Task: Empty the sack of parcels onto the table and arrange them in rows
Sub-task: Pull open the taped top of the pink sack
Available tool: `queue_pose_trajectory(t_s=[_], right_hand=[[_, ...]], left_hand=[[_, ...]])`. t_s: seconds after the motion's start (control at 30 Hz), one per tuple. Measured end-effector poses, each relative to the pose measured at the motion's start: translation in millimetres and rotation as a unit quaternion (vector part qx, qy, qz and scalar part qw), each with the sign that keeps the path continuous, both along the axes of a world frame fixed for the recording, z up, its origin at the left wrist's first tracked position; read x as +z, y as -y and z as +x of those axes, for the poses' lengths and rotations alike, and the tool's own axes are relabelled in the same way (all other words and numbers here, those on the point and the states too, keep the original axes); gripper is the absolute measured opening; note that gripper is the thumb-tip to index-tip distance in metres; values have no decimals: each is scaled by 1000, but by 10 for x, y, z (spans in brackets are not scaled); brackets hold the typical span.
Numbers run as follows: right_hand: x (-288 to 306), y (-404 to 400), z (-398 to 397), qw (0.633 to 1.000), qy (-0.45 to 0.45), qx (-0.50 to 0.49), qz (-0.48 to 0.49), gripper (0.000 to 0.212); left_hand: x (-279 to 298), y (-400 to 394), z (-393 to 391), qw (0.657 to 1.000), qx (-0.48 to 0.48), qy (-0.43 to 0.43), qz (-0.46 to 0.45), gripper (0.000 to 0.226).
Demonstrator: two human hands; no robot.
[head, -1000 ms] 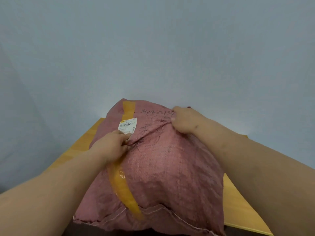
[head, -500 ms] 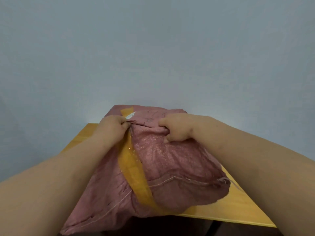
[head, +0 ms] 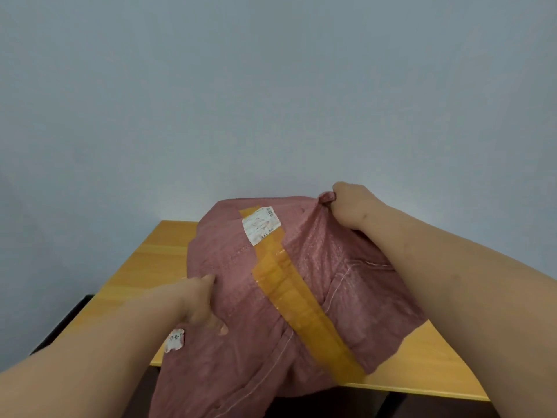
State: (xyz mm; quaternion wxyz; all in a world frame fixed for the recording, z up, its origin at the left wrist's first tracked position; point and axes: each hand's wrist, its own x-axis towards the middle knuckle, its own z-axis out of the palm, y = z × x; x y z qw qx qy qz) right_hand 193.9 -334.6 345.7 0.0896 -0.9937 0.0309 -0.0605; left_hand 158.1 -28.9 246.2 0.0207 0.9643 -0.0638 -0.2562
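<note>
A bulging pink woven sack (head: 355,285) lies on the wooden table (head: 141,267), hanging over its near edge. A strip of yellow tape (head: 295,291) runs down it, with a white shipping label (head: 260,225) near its far end. My right hand (head: 352,206) is shut on a pinch of fabric at the sack's far right corner. My left hand (head: 196,300) grips the sack's left side with the fingers pressed into the cloth. No parcels are visible; the sack hides its contents.
A small white sticker (head: 174,340) sits on the sack's near left part. A pale grey wall (head: 271,101) rises right behind the table. Bare tabletop shows to the left and at the near right (head: 428,360). Dark floor lies below the near edge.
The sack has been turned and pulled toward me, so the label faces up. My right hand moved to the far right corner, my left hand to the left side.
</note>
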Motion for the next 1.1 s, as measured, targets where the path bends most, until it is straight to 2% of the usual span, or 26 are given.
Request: queue_pose_trajectory(t_s=[0.07, 0.1, 0.13, 0.2, 0.23, 0.33, 0.37, 0.43, 0.47, 0.53, 0.57, 0.63, 0.7, 0.77, 0.8, 0.87, 0.93, 0.97, 1.1], right_hand=[[48, -46, 61, 1000, 15, 13, 10, 20], [82, -51, 94, 999, 20, 24, 7, 16], [115, -40, 135, 999, 21, 34, -1, 12], [201, 33, 216, 998, 24, 38, -40, 6], [261, 88, 248, 996, 32, 33, -72, 9], [476, 281, 388, 981, 64, 0, -182, 31], [563, 332, 463, 978, 66, -9, -196, 34], [717, 408, 644, 984, 54, -35, -164, 35], [783, 448, 743, 989, 46, -41, -132, 34], [929, 545, 892, 996, 34, -45, -72, 26], [1001, 615, 950, 997, 46, -55, -41, 21], [1094, 804, 1091, 988, 126, -81, 41, 25], [1061, 928, 1155, 968, 206, -81, 120, 28], [891, 948, 1178, 967, 197, -44, 158, 32], [776, 948, 1188, 973, 164, -21, 162, 42], [603, 954, 1162, 984, 85, 17, 154, 84], [549, 974, 1166, 990, 35, 56, 121, 121], [553, 981, 1177, 993, 19, 72, 95, 131], [587, 977, 1242, 993, -60, 85, -64, 152]], left_hand=[[-36, 49, 35, 997, -26, 64, 42, 59], [-6, 69, 65, 993, -34, 95, 61, 37], [37, 74, 115, 990, -31, 116, 71, 29], [157, 48, 252, 988, -11, 144, 61, 29], [249, 39, 330, 986, 12, 165, 37, 30], [584, 93, 567, 951, 135, 245, -131, 24], [699, 129, 666, 935, 172, 250, -185, 21], [930, 214, 844, 896, 237, 251, -279, 15], [1033, 253, 927, 878, 253, 259, -313, 15], [1249, 354, 1059, 869, 232, 308, -312, 25], [1330, 410, 1099, 869, 214, 340, -288, 32], [1454, 550, 1101, 876, 171, 375, -252, 48], [1488, 663, 1086, 901, 110, 330, -259, 86], [1372, 730, 1098, 932, 46, 253, -255, 126], [1273, 727, 1136, 947, 23, 237, -216, 142], [1059, 659, 1246, 972, 10, 217, -94, 161], [946, 627, 1334, 972, 7, 231, -40, 161], [923, 614, 1392, 965, 3, 259, -38, 155], [995, 583, 1616, 924, -59, 378, -15, 99]])
